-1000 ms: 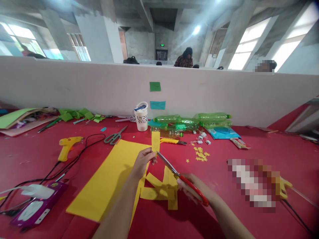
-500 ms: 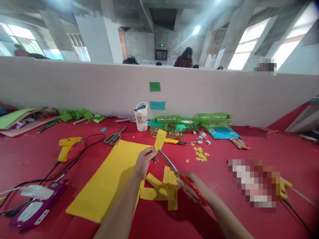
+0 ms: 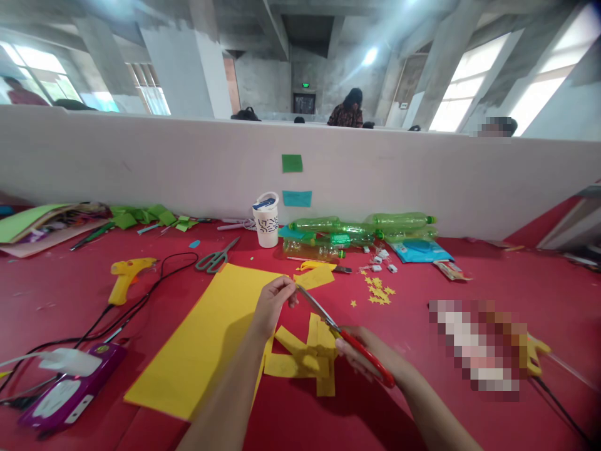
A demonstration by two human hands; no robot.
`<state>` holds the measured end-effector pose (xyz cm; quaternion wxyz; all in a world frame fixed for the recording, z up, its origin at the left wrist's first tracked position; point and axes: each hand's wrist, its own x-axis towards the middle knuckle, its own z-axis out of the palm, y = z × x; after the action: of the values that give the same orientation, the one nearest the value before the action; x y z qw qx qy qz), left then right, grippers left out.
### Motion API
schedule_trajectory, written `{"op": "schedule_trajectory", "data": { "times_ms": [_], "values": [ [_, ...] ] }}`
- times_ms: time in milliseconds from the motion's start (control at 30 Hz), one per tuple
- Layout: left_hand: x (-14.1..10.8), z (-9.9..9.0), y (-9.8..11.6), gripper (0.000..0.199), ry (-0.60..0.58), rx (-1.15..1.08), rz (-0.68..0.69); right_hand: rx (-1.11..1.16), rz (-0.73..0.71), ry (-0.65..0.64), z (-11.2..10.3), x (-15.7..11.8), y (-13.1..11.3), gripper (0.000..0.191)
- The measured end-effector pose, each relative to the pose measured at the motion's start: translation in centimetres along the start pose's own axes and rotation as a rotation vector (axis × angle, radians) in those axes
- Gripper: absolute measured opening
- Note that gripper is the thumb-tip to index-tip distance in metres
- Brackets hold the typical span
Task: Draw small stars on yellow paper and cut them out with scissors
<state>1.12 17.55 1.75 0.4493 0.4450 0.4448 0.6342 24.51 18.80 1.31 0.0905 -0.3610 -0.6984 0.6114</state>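
My left hand [image 3: 277, 299] is closed in a pinch at the centre, on a tiny yellow piece mostly hidden by the fingers. My right hand [image 3: 369, 351] grips the red-handled scissors [image 3: 364, 357], whose blades look closed, tips touching near my left fingertips. Just beyond lies a yellow paper strip [image 3: 319, 277], beside a yellow cutter [image 3: 341, 269]. Several yellow strips [image 3: 295, 366] overlap on the table below my hands. A large yellow sheet [image 3: 201, 344] lies under and left of my left forearm. Small yellow stars [image 3: 379, 291] are scattered to the right.
Grey scissors [image 3: 218, 258], a yellow glue gun [image 3: 126, 279] and a purple power strip [image 3: 72, 388] with cables are on the left. A white cup [image 3: 267, 222] and green bottles [image 3: 352, 232] stand or lie before the partition [image 3: 188, 163]. Another glue gun [image 3: 535, 355] is far right.
The yellow strip that stood up from my left fingertips has dropped to the right and lies past the scissor tips. My right hand has shifted slightly right with the scissors.
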Motion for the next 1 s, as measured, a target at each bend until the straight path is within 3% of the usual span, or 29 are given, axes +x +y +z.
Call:
{"op": "schedule_trajectory", "data": {
  "times_ms": [800, 1000],
  "values": [
    [-0.02, -0.11, 0.28, 0.020, -0.041, 0.075, -0.009, -0.002, 0.043, -0.024, -0.13, 0.31, 0.17, 0.041],
    [-0.02, -0.09, 0.32, 0.018, -0.043, 0.051, -0.037, -0.022, 0.071, 0.026, 0.06, 0.02, -0.41, 0.042]
  ]
}}
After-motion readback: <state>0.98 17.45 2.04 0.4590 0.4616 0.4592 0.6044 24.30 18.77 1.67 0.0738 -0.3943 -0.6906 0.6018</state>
